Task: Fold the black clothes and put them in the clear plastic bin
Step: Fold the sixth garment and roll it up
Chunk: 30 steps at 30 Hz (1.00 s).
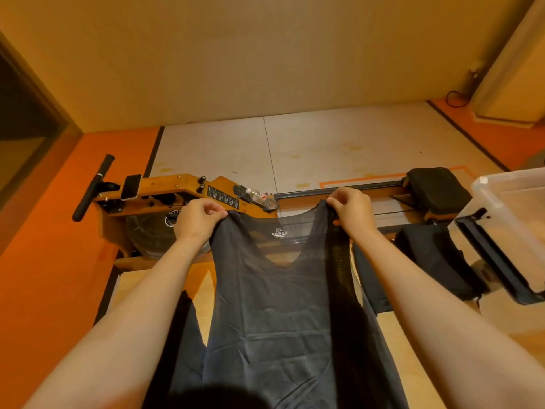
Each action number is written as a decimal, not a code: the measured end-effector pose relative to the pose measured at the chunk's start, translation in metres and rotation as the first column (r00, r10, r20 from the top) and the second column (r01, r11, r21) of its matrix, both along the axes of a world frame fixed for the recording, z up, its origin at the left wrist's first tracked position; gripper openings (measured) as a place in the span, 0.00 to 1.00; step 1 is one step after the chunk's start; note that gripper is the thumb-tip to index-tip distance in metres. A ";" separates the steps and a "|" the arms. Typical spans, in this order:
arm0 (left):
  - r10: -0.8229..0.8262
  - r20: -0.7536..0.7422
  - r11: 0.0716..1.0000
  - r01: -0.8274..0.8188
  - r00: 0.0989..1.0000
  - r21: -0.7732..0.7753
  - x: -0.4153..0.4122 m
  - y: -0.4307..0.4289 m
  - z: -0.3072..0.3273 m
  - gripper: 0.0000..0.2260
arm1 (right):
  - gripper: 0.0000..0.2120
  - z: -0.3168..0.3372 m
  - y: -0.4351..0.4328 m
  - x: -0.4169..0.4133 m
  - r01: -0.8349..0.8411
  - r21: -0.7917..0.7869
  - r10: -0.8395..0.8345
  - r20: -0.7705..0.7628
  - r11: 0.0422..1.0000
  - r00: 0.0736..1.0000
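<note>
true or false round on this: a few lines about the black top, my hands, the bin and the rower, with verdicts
1. The left hand and the right hand both pinch the black top by its shoulder straps. True.
2. The neck label reads M. False: it reads XL.
3. The clear plastic bin stands at the left edge. False: it is at the right edge.
4. A water bottle lies on the rowing machine. True.
5. The black top lies folded in the bin. False: it hangs unfolded from the hands.
</note>
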<state>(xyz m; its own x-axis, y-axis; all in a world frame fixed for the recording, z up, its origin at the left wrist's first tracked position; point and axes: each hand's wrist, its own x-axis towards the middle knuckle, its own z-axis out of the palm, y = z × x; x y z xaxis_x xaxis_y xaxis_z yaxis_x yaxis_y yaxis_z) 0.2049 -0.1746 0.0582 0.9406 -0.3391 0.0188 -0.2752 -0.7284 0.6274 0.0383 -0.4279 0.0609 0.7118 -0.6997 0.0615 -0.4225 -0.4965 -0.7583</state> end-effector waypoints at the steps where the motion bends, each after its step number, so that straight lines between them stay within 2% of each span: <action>1: 0.004 0.004 1.000 -0.004 1.000 -0.005 0.002 0.000 -0.003 0.04 | 0.06 -0.003 -0.001 0.001 -0.004 -0.004 0.004 0.004 1.000 1.000; 6: -0.058 -0.014 0.988 0.055 0.998 -0.145 0.015 -0.004 -0.003 0.02 | 0.06 -0.003 -0.011 0.014 0.019 -0.009 -0.019 0.069 1.000 0.997; 9: -0.047 -0.060 0.979 0.034 0.997 -0.199 0.017 -0.003 -0.006 0.01 | 0.06 -0.008 -0.014 0.022 0.021 0.012 -0.022 0.048 1.000 0.999; 15: -0.018 -0.065 0.994 0.011 0.998 -0.112 0.008 0.004 -0.034 0.02 | 0.06 -0.034 -0.010 0.014 0.012 -0.112 -0.033 -0.181 0.994 0.983; 20: 0.005 -0.139 0.992 -0.023 0.990 -0.128 0.002 0.001 -0.040 0.01 | 0.05 -0.046 -0.014 0.017 -0.010 0.006 0.010 -0.111 1.000 0.994; 22: -0.030 -0.211 0.985 -0.008 0.977 -0.175 0.000 -0.001 -0.041 0.09 | 0.11 -0.046 -0.013 0.018 -0.029 -0.012 0.028 -0.108 0.999 0.994; 25: -0.086 -0.225 0.993 0.064 0.971 -0.102 -0.016 0.002 -0.051 0.21 | 0.20 -0.053 0.000 0.005 -0.073 -0.059 0.062 -0.162 0.996 0.985; 27: -0.152 -0.224 0.987 0.137 0.963 -0.085 -0.042 0.003 -0.058 0.26 | 0.19 -0.061 0.018 -0.013 -0.104 -0.075 0.088 -0.192 0.992 0.977; 30: -0.248 -0.129 0.968 0.251 0.960 0.013 -0.100 0.007 -0.075 0.28 | 0.19 -0.075 0.056 -0.050 -0.176 -0.096 0.156 -0.188 0.980 0.970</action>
